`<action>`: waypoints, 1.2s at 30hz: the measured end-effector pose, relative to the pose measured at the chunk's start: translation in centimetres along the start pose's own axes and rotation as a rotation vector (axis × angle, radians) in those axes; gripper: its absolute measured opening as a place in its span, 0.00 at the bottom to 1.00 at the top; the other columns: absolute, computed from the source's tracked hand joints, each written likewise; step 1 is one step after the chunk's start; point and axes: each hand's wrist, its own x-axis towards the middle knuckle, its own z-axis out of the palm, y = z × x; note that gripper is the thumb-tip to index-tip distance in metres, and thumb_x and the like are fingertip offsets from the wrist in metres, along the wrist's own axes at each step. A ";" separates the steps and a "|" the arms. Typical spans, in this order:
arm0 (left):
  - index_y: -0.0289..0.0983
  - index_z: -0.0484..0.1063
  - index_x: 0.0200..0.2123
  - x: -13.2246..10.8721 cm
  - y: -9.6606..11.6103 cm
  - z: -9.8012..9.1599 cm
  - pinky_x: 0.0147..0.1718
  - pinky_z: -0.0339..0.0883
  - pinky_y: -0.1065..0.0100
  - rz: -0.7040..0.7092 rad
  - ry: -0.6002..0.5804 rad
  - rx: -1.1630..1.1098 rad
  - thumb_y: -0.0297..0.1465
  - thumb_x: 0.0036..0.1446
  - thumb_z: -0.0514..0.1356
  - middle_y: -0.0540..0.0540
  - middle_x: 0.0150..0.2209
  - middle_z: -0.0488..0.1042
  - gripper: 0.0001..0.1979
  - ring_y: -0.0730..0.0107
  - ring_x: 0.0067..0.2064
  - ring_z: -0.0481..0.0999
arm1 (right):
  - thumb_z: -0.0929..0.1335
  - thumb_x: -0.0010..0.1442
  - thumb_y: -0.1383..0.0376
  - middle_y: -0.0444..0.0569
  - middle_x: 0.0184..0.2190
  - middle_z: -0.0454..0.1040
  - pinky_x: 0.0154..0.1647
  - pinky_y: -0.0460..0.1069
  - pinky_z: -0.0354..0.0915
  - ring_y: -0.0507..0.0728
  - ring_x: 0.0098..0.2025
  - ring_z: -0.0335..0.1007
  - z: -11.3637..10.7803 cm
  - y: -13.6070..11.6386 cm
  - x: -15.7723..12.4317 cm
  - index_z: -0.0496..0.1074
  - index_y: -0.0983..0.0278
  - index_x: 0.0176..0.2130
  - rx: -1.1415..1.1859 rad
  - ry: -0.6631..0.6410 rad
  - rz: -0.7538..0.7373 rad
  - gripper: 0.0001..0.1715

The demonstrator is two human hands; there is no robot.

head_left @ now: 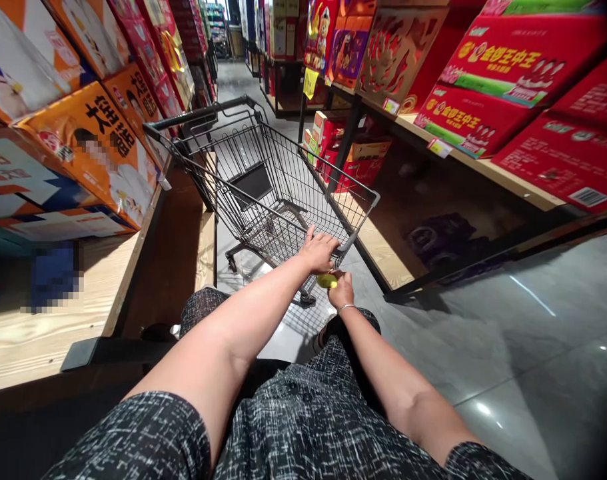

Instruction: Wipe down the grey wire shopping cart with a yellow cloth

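The left hand [321, 253] is lying, palm down, over the near front corner of a black wire-mesh shopping cart [260, 181] with a grey end rim [352, 240]. Whether that hand's grip is wrapping around the metal or only resting there, I cannot tell. The right hand [342, 291] is gripping, with curled fingers, one end of a small, rounded, yellow-green object [326, 281]. This object is sitting just below the left hand and immediately left of the right fist, its longer axis running roughly crosswise; the right hand is the nearer one. The cart is stretching lengthwise away and leftward from both hands, its black handle [198, 115] standing at the far end.

The right fist is hiding the object's other end, so its full shape and kind are staying unclear. The left hand is covering part of the rim, and its fingertips are hard to make out.
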 end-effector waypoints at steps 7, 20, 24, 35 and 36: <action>0.41 0.69 0.58 -0.5 -0.9 0.7 0.75 0.28 0.40 0.011 0.034 -0.021 0.28 0.58 0.61 0.45 0.58 0.75 0.24 0.54 0.66 0.66 | 0.68 0.50 0.70 0.53 0.51 0.65 0.60 0.60 0.68 0.62 0.53 0.70 -8.6 -0.5 2.6 0.73 0.59 0.53 0.374 0.612 -0.117 0.30; 0.40 0.72 0.53 -3.6 -1.4 1.4 0.73 0.27 0.33 0.077 0.066 -0.115 0.37 0.59 0.64 0.42 0.54 0.75 0.19 0.48 0.62 0.67 | 0.67 0.49 0.77 0.53 0.51 0.78 0.54 0.54 0.67 0.63 0.52 0.72 -15.6 -2.6 13.3 0.79 0.61 0.49 -0.131 -0.024 -0.363 0.29; 0.39 0.74 0.51 -4.9 -1.8 2.2 0.73 0.28 0.35 0.085 0.120 -0.178 0.46 0.65 0.62 0.42 0.51 0.77 0.19 0.50 0.60 0.69 | 0.71 0.51 0.73 0.49 0.44 0.81 0.40 0.47 0.64 0.57 0.43 0.74 -17.4 -4.4 15.5 0.78 0.59 0.47 -0.307 -0.363 -0.320 0.23; 0.41 0.77 0.44 -8.7 -4.5 5.2 0.73 0.32 0.41 0.216 0.330 -0.172 0.57 0.63 0.61 0.46 0.42 0.80 0.25 0.57 0.52 0.74 | 0.70 0.46 0.75 0.49 0.39 0.79 0.37 0.46 0.62 0.55 0.39 0.73 -18.2 -6.5 10.6 0.73 0.63 0.39 -0.215 -0.488 -0.343 0.17; 0.41 0.77 0.43 -9.0 -4.9 5.3 0.73 0.33 0.41 0.223 0.339 -0.172 0.58 0.62 0.62 0.46 0.41 0.80 0.26 0.57 0.52 0.74 | 0.70 0.46 0.75 0.49 0.39 0.80 0.37 0.46 0.62 0.55 0.39 0.73 -18.2 -6.7 10.1 0.73 0.62 0.39 -0.210 -0.478 -0.334 0.18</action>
